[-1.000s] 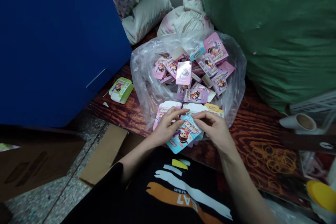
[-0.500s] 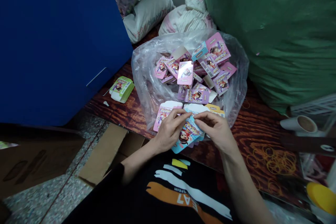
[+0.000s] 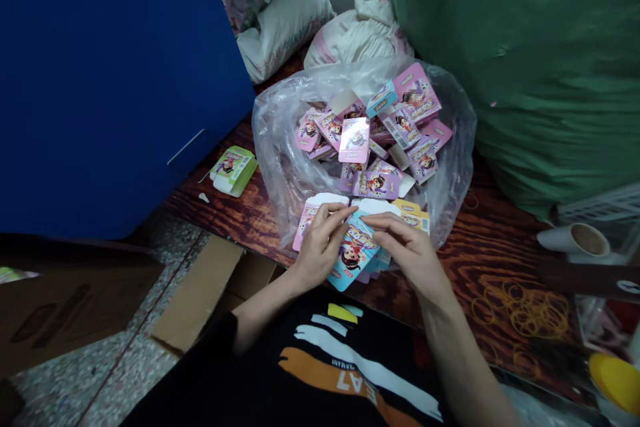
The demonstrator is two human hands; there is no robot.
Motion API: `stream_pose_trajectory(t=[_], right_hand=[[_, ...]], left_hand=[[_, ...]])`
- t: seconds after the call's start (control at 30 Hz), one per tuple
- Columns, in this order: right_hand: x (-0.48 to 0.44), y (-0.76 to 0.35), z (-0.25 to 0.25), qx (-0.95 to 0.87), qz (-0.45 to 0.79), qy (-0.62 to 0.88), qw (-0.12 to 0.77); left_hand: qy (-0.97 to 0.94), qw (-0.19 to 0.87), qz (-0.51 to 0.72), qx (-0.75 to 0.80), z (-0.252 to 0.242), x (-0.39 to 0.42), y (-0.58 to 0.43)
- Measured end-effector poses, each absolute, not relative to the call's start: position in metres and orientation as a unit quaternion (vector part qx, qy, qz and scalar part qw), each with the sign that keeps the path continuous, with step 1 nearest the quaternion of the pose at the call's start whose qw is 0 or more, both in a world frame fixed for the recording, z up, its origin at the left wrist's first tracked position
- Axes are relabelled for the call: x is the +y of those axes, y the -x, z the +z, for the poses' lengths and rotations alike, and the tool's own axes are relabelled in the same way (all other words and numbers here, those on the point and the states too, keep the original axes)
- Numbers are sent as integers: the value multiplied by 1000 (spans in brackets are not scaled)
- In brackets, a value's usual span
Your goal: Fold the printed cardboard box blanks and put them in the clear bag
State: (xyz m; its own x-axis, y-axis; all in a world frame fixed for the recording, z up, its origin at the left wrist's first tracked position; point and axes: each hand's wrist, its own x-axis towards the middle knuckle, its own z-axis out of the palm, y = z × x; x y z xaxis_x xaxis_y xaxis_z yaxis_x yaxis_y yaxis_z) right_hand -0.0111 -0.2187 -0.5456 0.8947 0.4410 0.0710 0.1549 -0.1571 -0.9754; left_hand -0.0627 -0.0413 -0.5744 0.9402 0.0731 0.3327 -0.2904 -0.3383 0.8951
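Observation:
My left hand (image 3: 320,247) and my right hand (image 3: 405,255) pinch a flattened light-blue carton (image 3: 354,255) printed with a cartoon child, holding it from both sides above the wooden table's front edge. Under it lie more flat cartons, mostly hidden. Just behind my hands, a clear plastic bag (image 3: 280,153) lies open and holds several pink printed cartons (image 3: 373,185). White-backed and yellow-edged cartons (image 3: 411,215) rest at the bag's near rim, close to my right fingers.
A green carton (image 3: 233,171) sits left of the bag on the wood-grain table (image 3: 215,213). A blue panel (image 3: 115,80) stands at left, a large green sack (image 3: 530,67) at right, white sacks (image 3: 357,37) behind. Rubber bands (image 3: 520,310) and a tape roll (image 3: 575,240) lie at right.
The light-blue carton has turned more upright between my hands, and my fingers have shifted along its upper edge. The view has drifted slightly, while the bag and pink cartons stay in place.

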Motion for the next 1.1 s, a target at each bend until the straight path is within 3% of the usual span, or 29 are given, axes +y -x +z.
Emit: stream_pose_trajectory(t=[0.27, 0.4, 0.47, 0.57, 0.7, 0.83, 0.97, 1.1], right_hand=[[-223, -1, -554, -154, 158, 737, 639], [-232, -60, -539, -109, 39, 759, 641], [-235, -102, -531, -129, -39, 792, 595], [-238, -169, -517, -139, -155, 864, 458], [-235, -242, -500, -105, -221, 930, 274], [-224, -282, -495, -80, -161, 965, 189], [-224, -295, -488, -64, -153, 967, 191], [-236, -287, -475, -85, -336, 907, 240]], left_hand=[[-780, 614, 49, -111, -568, -30, 51], [-781, 608, 31, -139, -543, 6, -6], [-821, 546, 104, -128, -524, 26, -54], [-907, 372, 192, -50, -496, 50, -132], [-974, 183, 125, 45, -484, 68, -209], [-981, 171, 43, 83, -488, 76, -248], [-968, 195, 124, 103, -456, 80, -266], [-924, 225, 290, 111, -397, 81, -273]])
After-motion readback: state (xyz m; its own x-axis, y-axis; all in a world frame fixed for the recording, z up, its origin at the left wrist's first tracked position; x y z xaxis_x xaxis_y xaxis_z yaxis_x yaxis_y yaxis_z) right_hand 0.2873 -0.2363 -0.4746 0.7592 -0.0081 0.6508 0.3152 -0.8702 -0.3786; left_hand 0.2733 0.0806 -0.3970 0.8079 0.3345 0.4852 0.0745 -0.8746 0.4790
